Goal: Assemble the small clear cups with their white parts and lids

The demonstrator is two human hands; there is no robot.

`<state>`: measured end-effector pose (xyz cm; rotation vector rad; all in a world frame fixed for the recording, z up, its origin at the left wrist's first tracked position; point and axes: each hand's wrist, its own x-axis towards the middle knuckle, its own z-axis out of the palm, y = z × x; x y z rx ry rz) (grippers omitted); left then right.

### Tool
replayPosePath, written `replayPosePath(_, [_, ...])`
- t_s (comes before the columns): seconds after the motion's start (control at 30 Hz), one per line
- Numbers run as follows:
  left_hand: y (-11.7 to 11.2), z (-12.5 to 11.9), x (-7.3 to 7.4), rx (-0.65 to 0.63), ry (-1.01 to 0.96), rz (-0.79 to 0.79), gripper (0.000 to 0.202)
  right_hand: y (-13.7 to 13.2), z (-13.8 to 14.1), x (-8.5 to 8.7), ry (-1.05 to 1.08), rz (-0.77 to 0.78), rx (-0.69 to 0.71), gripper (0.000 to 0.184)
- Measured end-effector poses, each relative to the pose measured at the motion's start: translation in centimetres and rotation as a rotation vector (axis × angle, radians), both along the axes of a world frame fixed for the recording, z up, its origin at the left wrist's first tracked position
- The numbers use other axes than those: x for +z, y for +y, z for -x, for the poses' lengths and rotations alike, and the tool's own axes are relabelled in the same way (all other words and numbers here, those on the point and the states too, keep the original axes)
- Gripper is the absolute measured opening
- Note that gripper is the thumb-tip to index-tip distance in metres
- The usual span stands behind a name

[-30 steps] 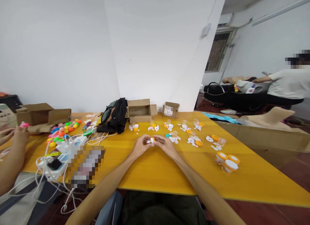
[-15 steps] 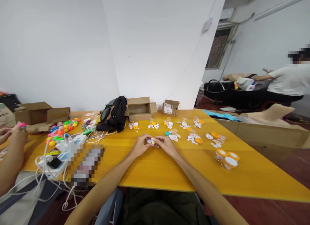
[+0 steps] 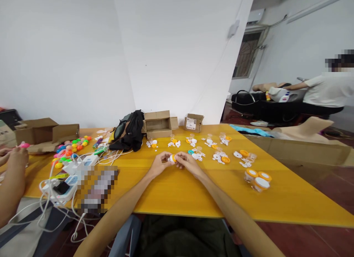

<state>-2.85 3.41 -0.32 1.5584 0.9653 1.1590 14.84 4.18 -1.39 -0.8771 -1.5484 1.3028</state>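
Note:
A small clear jar with an orange-and-white lid [image 3: 173,158] is held between my two hands above the table. My left hand [image 3: 161,164] grips its body from the left. The fingers of my right hand [image 3: 188,163] close on the lid side. What lies inside the jar is too small to make out. Beyond my hands, several small piles of white discs, orange rings [image 3: 225,160] and clear cups are spread over the table, with a teal ring [image 3: 190,152] in one pile. To the right, three lidded jars [image 3: 261,183] stand together.
Cardboard boxes [image 3: 159,133] and a black backpack [image 3: 129,131] line the wall side of the yellow table [image 3: 177,198]. Left are power strips with tangled cables [image 3: 65,188], a blurred phone, colourful toys [image 3: 70,148] and another person's arm [image 3: 15,175]. Someone sits at far right.
The jar in my hands has turned so its orange-and-white lid shows more. My right fingers have shifted on the lid side. The view has moved slightly.

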Motion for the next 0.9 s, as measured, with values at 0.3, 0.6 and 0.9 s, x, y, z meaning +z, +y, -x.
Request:
replayPosePath(0.3, [0.00,0.06,-0.05,-0.021,-0.039,0.028,0.037,-0.04,0.14,-0.11,0.031,0.013,0.001,0.048])
replayPosePath(0.6, [0.10,-0.04,-0.15,0.029,0.001,-0.028,0.031,0.05,0.24,-0.49,-0.023,-0.095,-0.067,0.044])
replayPosePath(0.9, [0.62,0.09,-0.56,0.005,0.138,-0.155,0.025,0.19,0.11,-0.59,-0.043,-0.136,0.001,0.042])
